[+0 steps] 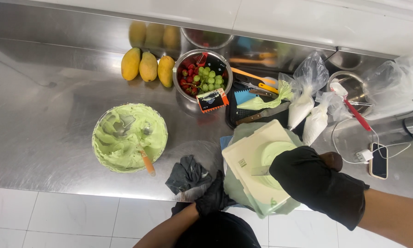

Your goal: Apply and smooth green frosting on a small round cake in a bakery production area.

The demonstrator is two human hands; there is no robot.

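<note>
Our right hand (317, 183), gloved black, closes its grip on a spatula (260, 171) whose blade lies flat on the green-frosted cake (274, 154), near the counter's (41, 133) front edge. Our left hand (213, 197) pinches the cream board (250, 156) at its near-left corner. The frosting looks soft and smearable — we would hold only the stiff board's edges.
</note>
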